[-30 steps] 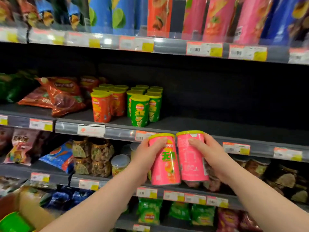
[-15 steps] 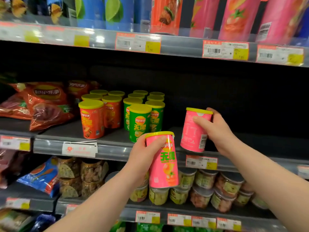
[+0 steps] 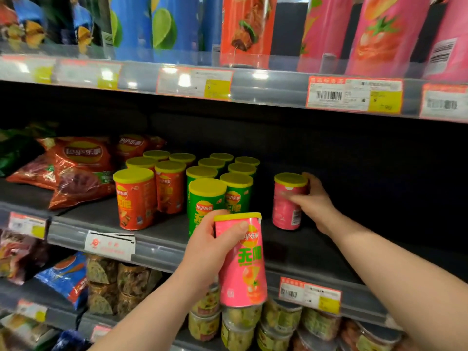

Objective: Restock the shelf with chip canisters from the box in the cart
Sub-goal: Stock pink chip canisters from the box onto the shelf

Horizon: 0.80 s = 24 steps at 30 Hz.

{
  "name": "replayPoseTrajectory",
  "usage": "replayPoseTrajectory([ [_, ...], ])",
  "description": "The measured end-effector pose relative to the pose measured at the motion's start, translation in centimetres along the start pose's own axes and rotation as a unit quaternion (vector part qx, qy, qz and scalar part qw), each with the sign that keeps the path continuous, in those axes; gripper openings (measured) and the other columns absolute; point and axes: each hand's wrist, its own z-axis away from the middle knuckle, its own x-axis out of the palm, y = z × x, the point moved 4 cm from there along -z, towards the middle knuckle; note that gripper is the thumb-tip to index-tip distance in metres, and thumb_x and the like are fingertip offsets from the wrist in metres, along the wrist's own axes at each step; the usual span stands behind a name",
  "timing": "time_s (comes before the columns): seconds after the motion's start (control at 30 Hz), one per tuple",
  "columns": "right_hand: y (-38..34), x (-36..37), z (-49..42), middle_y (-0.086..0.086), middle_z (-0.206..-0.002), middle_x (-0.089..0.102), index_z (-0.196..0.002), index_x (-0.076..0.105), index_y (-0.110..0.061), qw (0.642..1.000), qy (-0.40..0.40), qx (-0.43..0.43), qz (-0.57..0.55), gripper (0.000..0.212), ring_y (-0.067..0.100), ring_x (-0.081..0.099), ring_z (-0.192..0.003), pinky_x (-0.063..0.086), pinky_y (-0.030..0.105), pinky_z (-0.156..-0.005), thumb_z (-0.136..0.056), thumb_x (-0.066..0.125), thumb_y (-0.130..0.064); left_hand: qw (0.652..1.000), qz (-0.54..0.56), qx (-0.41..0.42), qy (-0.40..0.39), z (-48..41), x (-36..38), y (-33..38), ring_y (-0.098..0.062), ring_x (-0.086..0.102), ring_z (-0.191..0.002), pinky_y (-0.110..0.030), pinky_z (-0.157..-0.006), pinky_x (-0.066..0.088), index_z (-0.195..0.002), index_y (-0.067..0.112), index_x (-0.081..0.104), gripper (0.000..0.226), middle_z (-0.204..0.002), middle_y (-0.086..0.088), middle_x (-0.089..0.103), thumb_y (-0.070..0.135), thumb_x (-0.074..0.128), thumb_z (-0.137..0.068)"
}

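My right hand grips a pink chip canister with a yellow lid, upright on the dark middle shelf, to the right of the green canisters. My left hand holds a second pink canister upright in front of the shelf edge, below shelf level. Several orange canisters stand left of the green ones. The cart and box are out of view.
Red chip bags lie at the shelf's left. Tall blue, orange and pink canisters fill the shelf above. Small clear jars sit on the shelf below. The right half of the middle shelf is dark and bare.
My right hand has carried its pink canister deeper onto the middle shelf and set it down. My left hand with its canister stays in front of the shelf edge. The view has moved closer.
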Motion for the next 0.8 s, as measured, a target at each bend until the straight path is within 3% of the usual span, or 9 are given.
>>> replayPoseTrajectory([
  [0.07,1.0,0.2,-1.7,0.008,-0.142,0.043,-0.148,0.022,-0.017,1.000,-0.012,0.009,0.005,0.088,0.024,0.046,-0.127,0.040,0.030,-0.093,-0.079,0.076,-0.019,1.000,0.002,0.004,0.004,-0.2,0.4,-0.1,-0.010,0.071,-0.079,-0.019,-0.059,0.053,-0.107,0.030,0.052,0.056,-0.100,-0.001,0.068,0.042,0.082,-0.062],
  [0.2,2.5,-0.2,-4.1,0.011,-0.144,0.042,-0.148,0.017,-0.016,0.998,-0.042,0.035,-0.015,0.090,0.026,0.045,-0.128,0.039,0.043,-0.106,-0.079,0.075,-0.019,1.000,-0.002,0.015,0.008,-0.8,1.2,-0.4,-0.010,0.071,-0.081,-0.019,-0.060,0.054,-0.104,0.031,0.053,0.052,-0.097,0.001,0.070,0.037,0.073,-0.057],
  [0.33,3.4,-0.1,-4.8,0.002,-0.139,0.042,-0.148,0.013,-0.018,0.996,-0.062,0.037,0.046,0.101,0.020,0.044,-0.125,0.039,0.036,-0.103,-0.072,0.081,-0.020,0.999,0.002,0.033,0.010,-1.4,2.0,-0.2,-0.014,0.071,-0.082,-0.024,-0.064,0.057,-0.102,0.029,0.055,0.048,-0.090,0.002,0.073,0.032,0.072,-0.058],
  [0.4,3.9,0.2,-4.8,0.009,-0.141,0.042,-0.147,0.013,-0.014,0.995,-0.033,0.032,0.083,0.110,0.025,0.045,-0.127,0.042,0.037,-0.101,-0.066,0.085,-0.021,0.999,0.005,0.035,0.010,-1.6,2.3,-0.2,-0.014,0.071,-0.082,-0.024,-0.064,0.057,-0.103,0.028,0.055,0.048,-0.089,0.004,0.074,0.032,0.072,-0.058],
  [0.57,4.8,0.2,-5.8,0.011,-0.147,0.037,-0.151,0.004,-0.013,0.996,-0.059,0.053,0.049,0.103,0.028,0.040,-0.133,0.036,0.036,-0.104,-0.077,0.076,-0.013,0.999,-0.013,0.032,0.021,-2.1,2.7,-0.3,-0.014,0.071,-0.084,-0.032,-0.072,0.057,-0.107,0.030,0.054,0.053,-0.095,0.003,0.072,0.037,0.071,-0.057],
  [0.7,4.9,0.5,-6.1,0.011,-0.146,0.038,-0.150,0.004,-0.016,0.994,-0.057,0.050,0.078,0.114,0.028,0.041,-0.132,0.037,0.040,-0.107,-0.069,0.083,-0.023,0.999,-0.016,0.024,0.019,-2.5,2.9,-0.4,-0.014,0.072,-0.081,-0.029,-0.066,0.057,-0.106,0.031,0.052,0.053,-0.095,0.002,0.072,0.038,0.071,-0.057],
  [0.8,5.0,0.7,-6.4,0.013,-0.144,0.041,-0.150,0.003,-0.015,0.996,-0.047,0.049,0.065,0.110,0.028,0.044,-0.130,0.039,0.036,-0.103,-0.072,0.081,-0.017,1.000,-0.015,0.018,0.017,-2.5,3.1,-0.4,-0.013,0.072,-0.079,-0.025,-0.061,0.056,-0.107,0.032,0.051,0.054,-0.096,0.001,0.071,0.038,0.071,-0.058],
])
